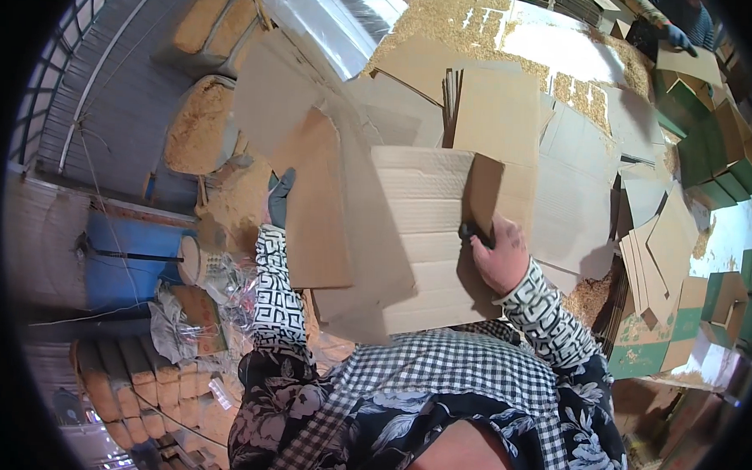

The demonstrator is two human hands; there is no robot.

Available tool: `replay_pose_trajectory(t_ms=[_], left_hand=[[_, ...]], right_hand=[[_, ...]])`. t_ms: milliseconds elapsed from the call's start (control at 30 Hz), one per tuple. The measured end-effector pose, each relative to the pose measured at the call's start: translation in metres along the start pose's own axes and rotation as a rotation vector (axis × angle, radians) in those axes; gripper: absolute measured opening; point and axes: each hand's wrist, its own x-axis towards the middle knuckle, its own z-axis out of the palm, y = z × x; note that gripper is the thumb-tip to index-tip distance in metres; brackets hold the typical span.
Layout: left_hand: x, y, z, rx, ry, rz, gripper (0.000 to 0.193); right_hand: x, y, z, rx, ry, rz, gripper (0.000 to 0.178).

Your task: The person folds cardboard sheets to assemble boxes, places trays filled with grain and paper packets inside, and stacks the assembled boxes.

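Observation:
A partly folded cardboard box [431, 204] lies in front of my body, its ribbed inner panel facing up and one flap raised on the right. My right hand [505, 254] is closed around that raised flap. At its fingertips is a small black thing [469, 232], too unclear to name. My left hand [279, 200], in a grey glove, grips the left edge of a brown cardboard panel [315, 200]; its fingers are partly hidden. Between the hands, a wide cardboard flap [368, 235] slants down toward my apron.
Flat cardboard sheets [572, 192] lie stacked beyond and right. Sawdust-like crumbs [441, 22] cover the far surface. Filled sacks [202, 125] stand left, above a blue container [131, 255]. Green-and-brown boxes [714, 160] stand right, near another person's gloved hand [679, 38].

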Motion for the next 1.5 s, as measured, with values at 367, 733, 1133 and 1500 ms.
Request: replay_pose_trajectory(t_ms=[367, 733, 1133, 1500], left_hand=[[0.029, -0.021, -0.001, -0.236, -0.075, -0.107, 0.037], [0.02, -0.074, 0.124, 0.156, -0.271, 0.065, 0.049], [0.132, -0.149, 0.143, 0.667, -0.432, -0.041, 0.052], [0.058, -0.16, 0.159, 0.568, -0.294, -0.191, 0.053]], right_hand=[[-0.012, 0.14, -0.09, 1.126, 0.325, 0.083, 0.036], [-0.017, 0.124, 0.011, 1.251, -0.419, 0.533, 0.07], [0.007, 0.169, -0.013, 0.883, -0.188, 0.67, 0.043], [0.018, 0.214, 0.008, 0.968, -0.168, 0.428, 0.064]])
